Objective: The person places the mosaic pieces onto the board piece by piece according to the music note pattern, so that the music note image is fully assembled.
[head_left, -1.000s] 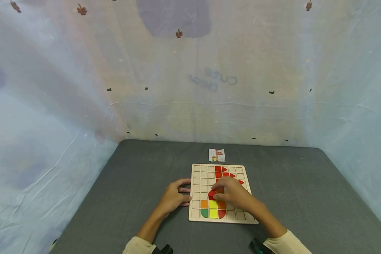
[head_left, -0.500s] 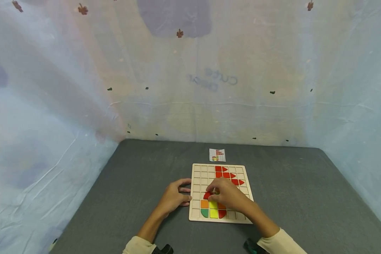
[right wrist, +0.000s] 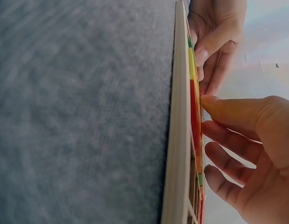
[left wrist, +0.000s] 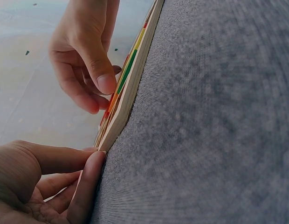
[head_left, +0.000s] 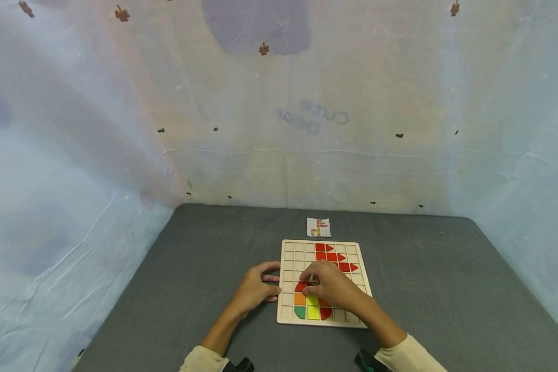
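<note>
A square wooden grid board (head_left: 288, 253) lies flat on the dark table, with coloured shape tiles in part of its cells. At its left side my left hand (head_left: 256, 287) touches the edge with thumb and fingers extended. My right hand (head_left: 332, 284) reaches over the middle of the board. Its thumb and index finger are at a red quarter-circle tile (head_left: 300, 287), just above an orange square (head_left: 299, 299). In the right wrist view, the right thumb (right wrist: 230, 110) meets the board's top. The right hand hides several cells beneath it.
Behind the board lies a small printed card (head_left: 318, 227) with a coloured grid pattern. Red squares and triangles (head_left: 344, 267) fill cells at the upper right. Yellow squares (head_left: 313, 313) and a green quarter-circle (head_left: 299, 312) sit lower. A pale cloth (head_left: 242, 175) hangs beyond the table.
My right hand has moved left across the board with the red quarter-circle tile, which now lies above the orange square. The left hand stays at the board's edge.
</note>
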A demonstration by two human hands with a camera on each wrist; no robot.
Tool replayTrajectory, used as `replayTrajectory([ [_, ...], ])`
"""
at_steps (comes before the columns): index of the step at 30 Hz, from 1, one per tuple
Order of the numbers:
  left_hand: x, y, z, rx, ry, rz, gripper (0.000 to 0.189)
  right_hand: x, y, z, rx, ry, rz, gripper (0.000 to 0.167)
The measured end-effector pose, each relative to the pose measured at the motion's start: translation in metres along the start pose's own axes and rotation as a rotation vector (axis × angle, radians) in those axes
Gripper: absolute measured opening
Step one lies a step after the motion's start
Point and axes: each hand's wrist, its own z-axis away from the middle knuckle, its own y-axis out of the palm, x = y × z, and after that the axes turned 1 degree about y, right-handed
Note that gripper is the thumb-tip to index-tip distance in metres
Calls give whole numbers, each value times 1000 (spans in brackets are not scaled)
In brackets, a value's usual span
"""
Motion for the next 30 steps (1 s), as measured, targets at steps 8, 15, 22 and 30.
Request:
replayTrajectory([
  [8, -1, 1, 1, -3, 7, 3, 65, 1, -1, -2, 47, -13, -58, 22],
  [15, -1, 1, 0, -2, 2, 0, 65, 1, -1, -2, 77, -61, -41, 23],
  [22, 2, 2, -3, 10, 8, -10, 64, 2, -7, 4, 82, -8, -61, 24],
  [30, -2, 2, -3, -22, 29, -34, 56, -20, -37, 29, -26, 64, -38, 21],
])
